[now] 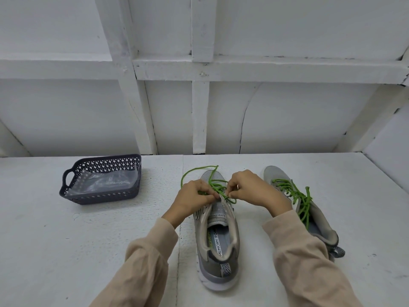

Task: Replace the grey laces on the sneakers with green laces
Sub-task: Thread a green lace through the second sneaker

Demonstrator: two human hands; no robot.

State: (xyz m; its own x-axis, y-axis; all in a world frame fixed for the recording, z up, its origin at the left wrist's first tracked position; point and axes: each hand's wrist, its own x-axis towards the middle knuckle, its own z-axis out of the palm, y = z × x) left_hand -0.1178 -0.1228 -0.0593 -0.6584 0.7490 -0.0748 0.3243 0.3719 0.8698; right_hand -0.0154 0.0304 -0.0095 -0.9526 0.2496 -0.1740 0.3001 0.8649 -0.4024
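The insole of the nearer sneaker read "MEMORY FO", then was cut off; the green lettering beside it was only partly legible.

Head view, downward (near tabletop)

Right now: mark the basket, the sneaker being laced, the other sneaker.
basket (99,198): head view, front wall.
sneaker being laced (212,271): head view, grey heel.
other sneaker (273,172): head view, toe cap.

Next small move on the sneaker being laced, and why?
Probably draw the green lace snug through the upper eyelets: left hand and right hand both pinch it there, and a slack loop arcs beyond the toe of the sneaker. The other sneaker looks laced already.
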